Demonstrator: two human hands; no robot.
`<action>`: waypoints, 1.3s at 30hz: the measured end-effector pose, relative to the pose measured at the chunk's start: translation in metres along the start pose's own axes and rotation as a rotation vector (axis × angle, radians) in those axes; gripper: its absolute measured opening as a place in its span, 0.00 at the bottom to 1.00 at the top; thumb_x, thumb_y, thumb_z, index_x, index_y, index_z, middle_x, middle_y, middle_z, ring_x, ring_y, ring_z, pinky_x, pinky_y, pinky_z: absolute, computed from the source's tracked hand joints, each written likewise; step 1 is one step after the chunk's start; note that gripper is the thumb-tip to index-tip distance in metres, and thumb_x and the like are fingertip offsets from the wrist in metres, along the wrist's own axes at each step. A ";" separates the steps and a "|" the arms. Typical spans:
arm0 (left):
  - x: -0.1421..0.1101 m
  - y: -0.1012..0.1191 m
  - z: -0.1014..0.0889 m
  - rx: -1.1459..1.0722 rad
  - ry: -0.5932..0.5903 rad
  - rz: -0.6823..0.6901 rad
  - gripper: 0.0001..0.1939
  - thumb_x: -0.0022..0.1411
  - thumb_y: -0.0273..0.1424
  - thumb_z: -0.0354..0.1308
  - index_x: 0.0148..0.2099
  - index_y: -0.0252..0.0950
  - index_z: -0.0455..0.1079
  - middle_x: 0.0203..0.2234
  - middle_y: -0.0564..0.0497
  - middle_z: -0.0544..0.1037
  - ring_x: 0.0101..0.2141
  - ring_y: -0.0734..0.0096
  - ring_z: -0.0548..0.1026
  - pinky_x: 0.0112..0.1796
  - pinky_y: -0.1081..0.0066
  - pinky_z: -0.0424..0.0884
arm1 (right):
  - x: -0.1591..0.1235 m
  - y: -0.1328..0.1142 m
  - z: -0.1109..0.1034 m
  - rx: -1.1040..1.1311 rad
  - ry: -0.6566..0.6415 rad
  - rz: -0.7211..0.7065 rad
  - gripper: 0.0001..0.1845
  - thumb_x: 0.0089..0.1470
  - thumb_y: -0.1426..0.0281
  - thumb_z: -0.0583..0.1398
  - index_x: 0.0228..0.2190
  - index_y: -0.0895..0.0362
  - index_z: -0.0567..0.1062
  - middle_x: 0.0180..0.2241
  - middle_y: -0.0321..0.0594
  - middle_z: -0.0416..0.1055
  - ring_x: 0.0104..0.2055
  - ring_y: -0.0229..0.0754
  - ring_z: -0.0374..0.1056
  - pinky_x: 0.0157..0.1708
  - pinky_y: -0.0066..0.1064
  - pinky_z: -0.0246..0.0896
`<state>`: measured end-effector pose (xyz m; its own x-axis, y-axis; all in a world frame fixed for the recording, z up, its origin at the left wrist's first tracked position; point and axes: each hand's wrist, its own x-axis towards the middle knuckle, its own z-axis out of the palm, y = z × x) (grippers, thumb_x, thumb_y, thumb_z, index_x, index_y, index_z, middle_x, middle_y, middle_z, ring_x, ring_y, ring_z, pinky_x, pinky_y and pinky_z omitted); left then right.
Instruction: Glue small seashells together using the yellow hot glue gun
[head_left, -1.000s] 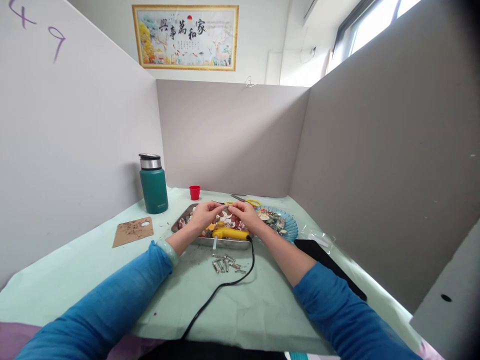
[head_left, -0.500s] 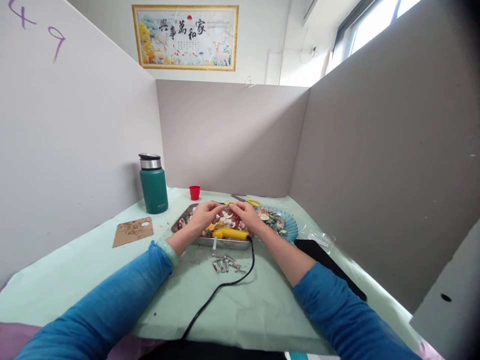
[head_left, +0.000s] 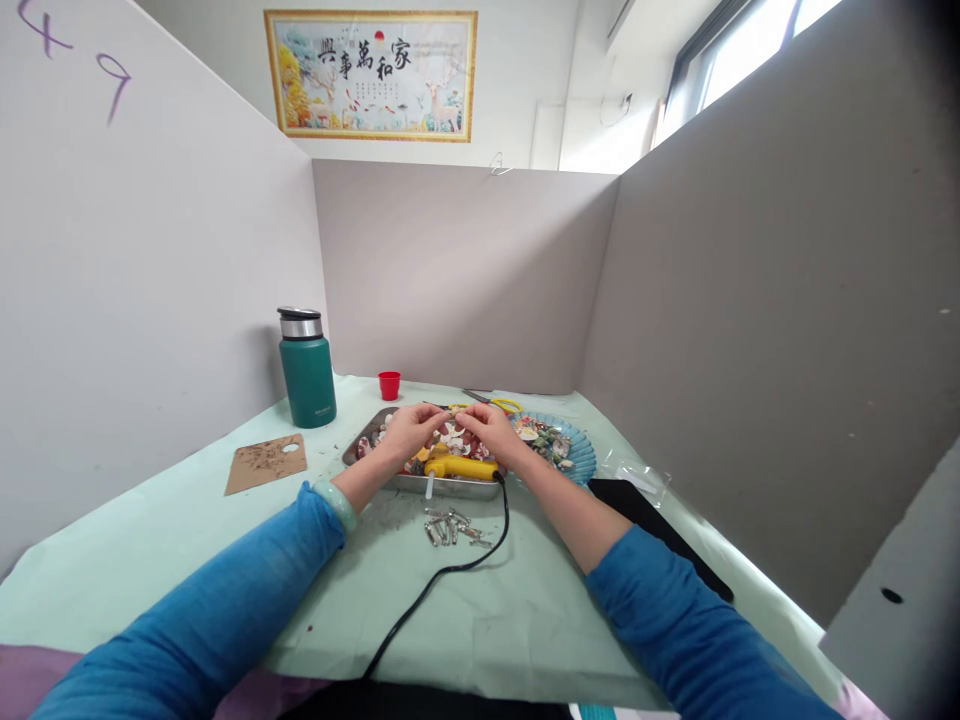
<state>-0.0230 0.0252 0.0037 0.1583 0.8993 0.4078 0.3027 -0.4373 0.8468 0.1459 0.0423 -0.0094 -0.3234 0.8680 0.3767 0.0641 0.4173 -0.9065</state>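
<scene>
My left hand (head_left: pixel 412 431) and my right hand (head_left: pixel 489 432) meet fingertip to fingertip above a metal tray (head_left: pixel 457 487). Both are closed in a pinch around something too small and too hidden to name. Shells (head_left: pixel 455 438) in white, orange and reddish tones fill the tray beneath them. A yellow hot glue gun (head_left: pixel 461 467) lies across the tray's front edge, with a pale glue stick (head_left: pixel 430 486) poking out and a black cord (head_left: pixel 442 572) running toward me. Small metal clips (head_left: pixel 450 527) lie in a heap in front of the tray.
A blue plate (head_left: pixel 581 455) of small shells stands right of the tray, near a black flat case (head_left: pixel 660 535) and a clear plastic bag (head_left: pixel 637 478). Yellow-handled scissors (head_left: pixel 504 405) and a red cup (head_left: pixel 389 386) are behind. At left are a green bottle (head_left: pixel 307 375) and brown cardboard (head_left: pixel 266 464).
My right hand's fingertips have shifted slightly left, closer to the left ones. The pale bit that showed between them is now covered. Everything else stays put.
</scene>
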 end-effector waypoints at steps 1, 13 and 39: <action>0.000 0.000 0.000 0.001 -0.002 0.001 0.16 0.52 0.42 0.57 0.30 0.32 0.71 0.21 0.51 0.74 0.15 0.81 0.62 0.18 0.77 0.59 | 0.000 0.000 0.000 -0.002 0.002 -0.001 0.16 0.47 0.57 0.60 0.25 0.58 0.68 0.16 0.31 0.65 0.15 0.31 0.58 0.14 0.22 0.54; 0.000 -0.001 0.000 -0.039 0.008 -0.023 0.16 0.50 0.43 0.60 0.32 0.32 0.71 0.23 0.50 0.75 0.16 0.81 0.63 0.18 0.78 0.60 | 0.006 0.011 -0.002 -0.003 0.010 -0.019 0.14 0.47 0.58 0.61 0.27 0.58 0.69 0.17 0.31 0.65 0.15 0.30 0.58 0.15 0.22 0.54; 0.003 -0.004 -0.001 -0.099 0.067 -0.020 0.11 0.50 0.36 0.58 0.30 0.32 0.69 0.21 0.52 0.74 0.14 0.82 0.63 0.16 0.78 0.58 | 0.014 0.024 -0.002 -0.559 0.079 -0.047 0.06 0.43 0.76 0.60 0.25 0.55 0.76 0.27 0.35 0.73 0.29 0.37 0.68 0.28 0.27 0.61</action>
<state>-0.0246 0.0293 0.0020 0.0892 0.9081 0.4091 0.2103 -0.4186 0.8835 0.1445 0.0654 -0.0259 -0.2679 0.8538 0.4464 0.5483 0.5161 -0.6580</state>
